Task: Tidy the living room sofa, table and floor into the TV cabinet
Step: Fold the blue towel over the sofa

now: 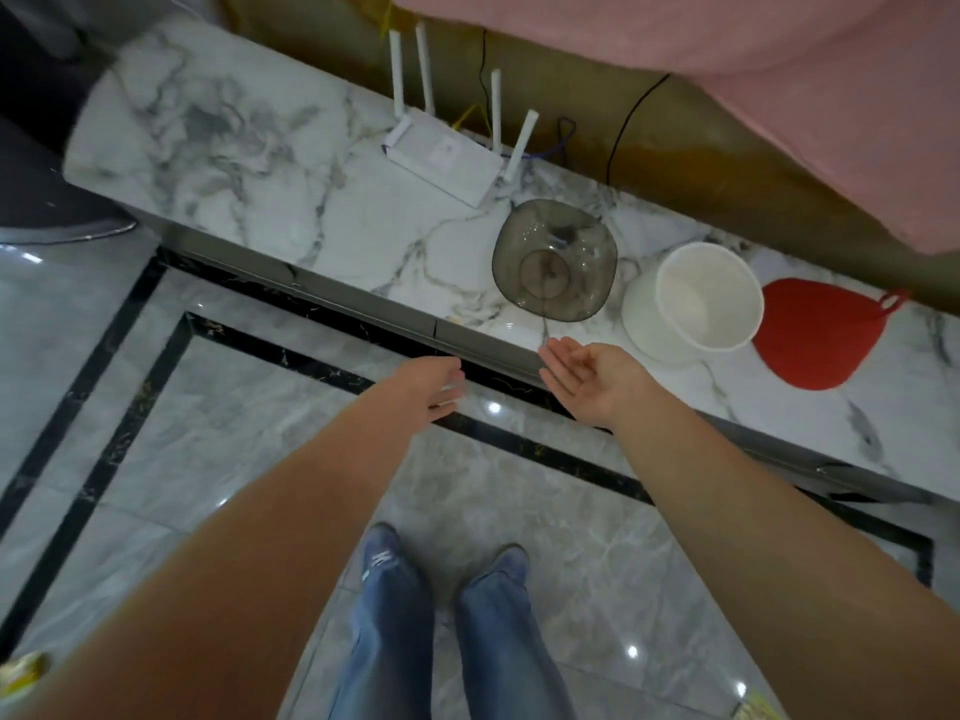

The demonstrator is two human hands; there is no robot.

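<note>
On the marble tabletop of the TV cabinet, a white router is seen far left; the left hand is held spread and empty above the floor; a smoky glass bowl stands beyond the right hand, spread palm-up and empty; further right, a white tub and a red mat are placed.

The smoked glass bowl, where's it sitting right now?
In the head view, the smoked glass bowl sits on the marble cabinet top, between the white router and the white bucket, just beyond the open right hand.
</note>
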